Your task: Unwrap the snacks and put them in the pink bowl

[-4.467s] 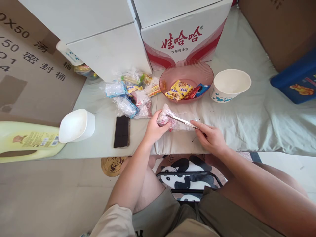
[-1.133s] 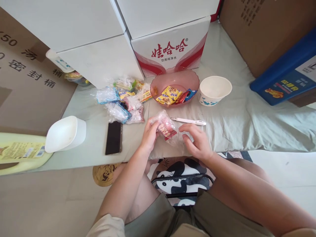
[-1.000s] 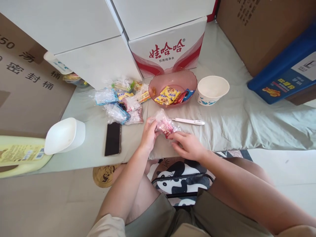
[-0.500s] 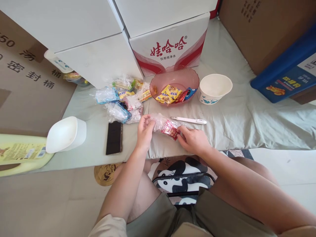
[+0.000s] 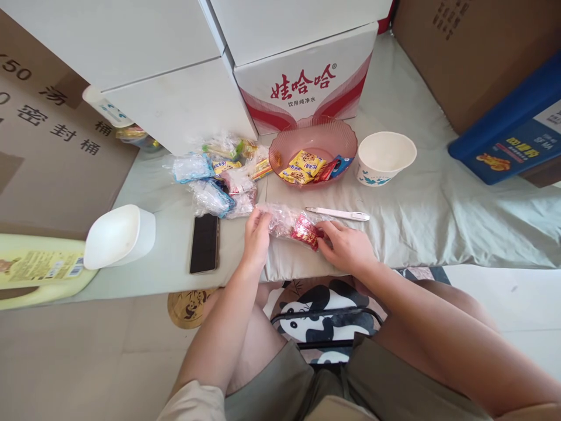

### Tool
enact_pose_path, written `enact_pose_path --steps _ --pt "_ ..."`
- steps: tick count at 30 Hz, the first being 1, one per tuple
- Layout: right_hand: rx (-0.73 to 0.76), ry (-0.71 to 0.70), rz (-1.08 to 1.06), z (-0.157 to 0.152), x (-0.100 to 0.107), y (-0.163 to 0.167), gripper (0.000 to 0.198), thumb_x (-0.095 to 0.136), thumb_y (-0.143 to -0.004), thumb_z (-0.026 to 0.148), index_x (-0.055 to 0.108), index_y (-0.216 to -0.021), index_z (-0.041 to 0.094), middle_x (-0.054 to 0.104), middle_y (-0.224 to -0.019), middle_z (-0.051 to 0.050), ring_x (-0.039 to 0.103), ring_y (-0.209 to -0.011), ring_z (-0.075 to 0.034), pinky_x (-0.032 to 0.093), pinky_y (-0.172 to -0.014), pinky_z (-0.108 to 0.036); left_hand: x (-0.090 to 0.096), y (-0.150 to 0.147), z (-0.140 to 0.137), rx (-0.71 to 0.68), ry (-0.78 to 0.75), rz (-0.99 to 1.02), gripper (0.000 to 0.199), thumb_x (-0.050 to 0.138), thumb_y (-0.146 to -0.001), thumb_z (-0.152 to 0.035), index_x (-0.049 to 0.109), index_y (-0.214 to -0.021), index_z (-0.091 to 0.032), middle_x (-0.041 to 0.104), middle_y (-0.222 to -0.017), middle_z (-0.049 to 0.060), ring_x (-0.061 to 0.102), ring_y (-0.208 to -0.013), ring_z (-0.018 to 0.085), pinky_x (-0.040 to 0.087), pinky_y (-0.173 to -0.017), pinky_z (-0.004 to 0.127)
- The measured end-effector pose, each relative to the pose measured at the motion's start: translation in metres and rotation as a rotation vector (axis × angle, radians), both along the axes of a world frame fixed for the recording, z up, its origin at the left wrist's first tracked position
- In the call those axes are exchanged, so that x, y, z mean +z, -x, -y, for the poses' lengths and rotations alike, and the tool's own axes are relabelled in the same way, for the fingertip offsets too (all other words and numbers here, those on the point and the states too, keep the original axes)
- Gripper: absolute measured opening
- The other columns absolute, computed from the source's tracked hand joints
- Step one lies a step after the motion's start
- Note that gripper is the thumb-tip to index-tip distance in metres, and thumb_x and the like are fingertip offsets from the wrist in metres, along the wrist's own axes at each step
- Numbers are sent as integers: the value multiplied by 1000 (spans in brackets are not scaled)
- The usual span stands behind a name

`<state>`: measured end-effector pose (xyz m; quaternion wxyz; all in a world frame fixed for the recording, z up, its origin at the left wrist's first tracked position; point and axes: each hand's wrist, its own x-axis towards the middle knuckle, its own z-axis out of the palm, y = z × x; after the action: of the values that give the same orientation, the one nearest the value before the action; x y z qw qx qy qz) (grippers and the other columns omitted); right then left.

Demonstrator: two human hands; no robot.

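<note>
The clear bag (image 5: 280, 217) lies left-right between both hands. Left hand (image 5: 258, 233) pinches its left end; right hand (image 5: 346, 248) fingers clamp the red packet (image 5: 307, 231) at its right end.

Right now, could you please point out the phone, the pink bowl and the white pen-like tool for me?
phone (image 5: 204, 242), head view, middle of its dark screen.
pink bowl (image 5: 313, 130), head view, bare back wall inside the rim.
white pen-like tool (image 5: 336, 214), head view, middle of its shaft.

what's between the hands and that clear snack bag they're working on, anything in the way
Nothing visible. The left hand and right hand both grip the clear snack bag directly, one at each end. The white cutter lies just behind it, apart from both hands.
</note>
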<state>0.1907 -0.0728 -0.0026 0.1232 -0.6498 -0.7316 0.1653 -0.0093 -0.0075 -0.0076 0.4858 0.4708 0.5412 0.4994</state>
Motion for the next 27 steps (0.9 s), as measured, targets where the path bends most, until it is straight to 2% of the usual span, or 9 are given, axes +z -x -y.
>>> enact_pose_path --steps 7,13,17,27 --pt "12 -11 22 1 1 -3 32 43 -96 34 65 -116 24 71 -111 -5 65 -81 -21 28 -54 -30 -4 -2 2 -21 19 -25 18 62 -79 -37 62 -83 -20 63 -80 0 59 -76 15 47 -72 25" --pt "32 -47 -18 2 0 -5 34 43 -96 31 65 -121 24 68 -118 -6 65 -87 -20 34 -57 -29 0 -7 8 -210 3 -230 16 60 -83 -36 56 -82 -20 55 -71 -2 51 -65 13 40 -63 25" --pt "33 -47 -27 3 -1 -6 34 43 -95 30 65 -120 25 68 -117 -5 64 -86 -20 34 -57 -28 3 -7 10 -251 -45 -387 12 57 -84 -31 53 -82 -20 52 -74 -2 48 -66 13 37 -63 25" --pt "29 -48 -57 2 0 -5 33 45 -94 29 66 -118 24 68 -114 -5 63 -83 -19 34 -58 -30 2 -6 9 -268 -36 -407 10 55 -84 -30 53 -84 -20 53 -75 -1 50 -69 14 39 -65 25"
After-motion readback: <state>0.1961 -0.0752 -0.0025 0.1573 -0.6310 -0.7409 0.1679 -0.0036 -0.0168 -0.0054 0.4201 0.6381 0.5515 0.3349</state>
